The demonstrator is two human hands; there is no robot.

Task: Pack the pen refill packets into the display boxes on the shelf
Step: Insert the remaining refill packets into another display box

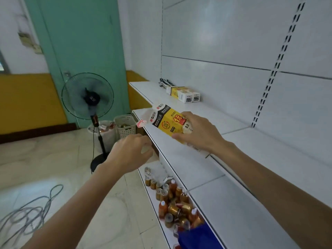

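Yellow display box (169,121), top flaps open, is gripped at its near end by the right hand (197,133) over the front edge of the white shelf (224,119). The left hand (131,151) is curled just off a lower edge; I cannot tell whether it holds anything. More boxes (185,94) sit farther along, with open shelf surface between.

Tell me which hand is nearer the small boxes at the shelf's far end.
Right. The right hand grips the yellow box over the shelf, this side of the small boxes; the left hand is farther off, at the shelf's front edge.
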